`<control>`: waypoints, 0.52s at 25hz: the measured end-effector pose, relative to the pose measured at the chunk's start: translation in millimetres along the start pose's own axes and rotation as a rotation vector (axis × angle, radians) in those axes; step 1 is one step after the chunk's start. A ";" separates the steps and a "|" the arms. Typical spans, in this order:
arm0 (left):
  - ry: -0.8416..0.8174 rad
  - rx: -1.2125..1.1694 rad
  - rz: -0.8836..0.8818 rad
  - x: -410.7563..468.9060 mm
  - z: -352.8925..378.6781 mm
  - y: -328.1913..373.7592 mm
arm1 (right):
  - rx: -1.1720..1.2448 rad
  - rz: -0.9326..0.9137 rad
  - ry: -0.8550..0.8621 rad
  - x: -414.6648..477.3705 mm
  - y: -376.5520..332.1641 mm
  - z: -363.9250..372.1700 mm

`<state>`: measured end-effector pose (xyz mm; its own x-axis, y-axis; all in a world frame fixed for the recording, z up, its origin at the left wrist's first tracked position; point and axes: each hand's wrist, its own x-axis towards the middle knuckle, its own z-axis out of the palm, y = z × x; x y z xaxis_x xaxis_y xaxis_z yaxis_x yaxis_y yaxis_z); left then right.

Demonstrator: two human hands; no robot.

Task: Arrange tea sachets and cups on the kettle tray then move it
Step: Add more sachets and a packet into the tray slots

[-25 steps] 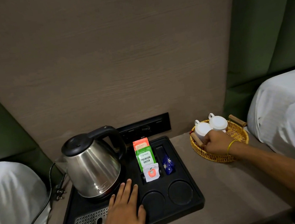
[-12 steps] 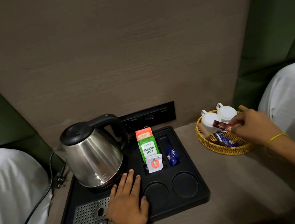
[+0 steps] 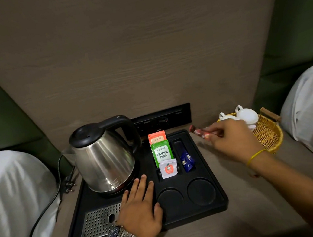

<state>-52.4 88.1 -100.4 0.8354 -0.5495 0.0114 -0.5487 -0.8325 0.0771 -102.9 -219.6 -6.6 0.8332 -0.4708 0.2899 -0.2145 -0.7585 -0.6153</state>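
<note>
A black kettle tray (image 3: 216, 170) lies on the bedside table with a steel kettle (image 3: 103, 156) at its back left. An orange sachet (image 3: 157, 137), a green sachet (image 3: 162, 153), a white sachet (image 3: 168, 168) and a blue sachet (image 3: 187, 161) stand in its slots. Two round cup recesses (image 3: 201, 191) at the front hold nothing. My left hand (image 3: 141, 207) lies flat on the tray in front of the kettle. My right hand (image 3: 233, 140) holds a red stick sachet (image 3: 200, 133) just above the tray's back right corner. Two white cups (image 3: 247, 115) sit upside down in a wicker basket (image 3: 270, 136).
A black socket panel (image 3: 161, 119) is on the wall behind the tray. The kettle's cord and plug (image 3: 69, 185) trail off the table's left side. White bedding lies at the left (image 3: 13, 195) and right (image 3: 312, 107).
My right hand has lifted a red stick sachet out of the basket and carried it left, toward the tray. The left hand has stayed on the tray.
</note>
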 end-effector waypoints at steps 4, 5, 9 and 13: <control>-0.017 0.010 0.004 -0.5 -4.3 1.3 | -0.109 0.066 -0.177 13.1 -24.5 71.1; -0.019 0.010 0.006 -0.5 -5.1 1.2 | -0.142 0.087 -0.177 16.5 -25.9 82.9; -0.020 0.008 0.009 -0.5 -6.0 0.0 | -0.242 0.118 -0.142 22.6 -28.1 110.6; -0.011 0.006 0.011 -1.3 -3.4 -0.8 | -0.266 0.047 -0.131 25.7 -35.6 118.7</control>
<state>-52.9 89.7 -97.1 0.8290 -0.5593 0.0008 -0.5579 -0.8268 0.0711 -13.3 -151.2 -64.2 0.8739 -0.4596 0.1582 -0.3663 -0.8367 -0.4070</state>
